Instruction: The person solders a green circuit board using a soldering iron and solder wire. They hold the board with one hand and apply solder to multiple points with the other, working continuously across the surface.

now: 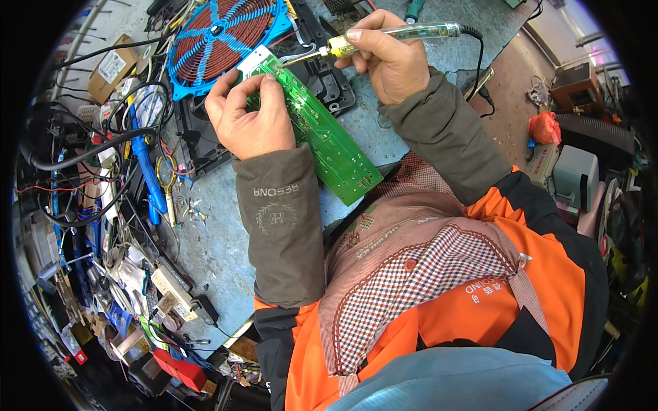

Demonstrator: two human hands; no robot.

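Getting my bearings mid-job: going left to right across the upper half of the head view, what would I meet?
Cardboard box → round coil → green circuit board → right hand → red plastic bag → grey box.

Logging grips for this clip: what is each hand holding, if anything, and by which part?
The left hand holds the board near its far end; the right hand holds the soldering iron by the front of its handle.

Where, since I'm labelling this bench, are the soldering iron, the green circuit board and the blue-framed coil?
Soldering iron (433, 31): head view, rear of its clear handle.
Green circuit board (327, 137): head view, middle of its face.
Blue-framed coil (217, 30): head view, its central hub.
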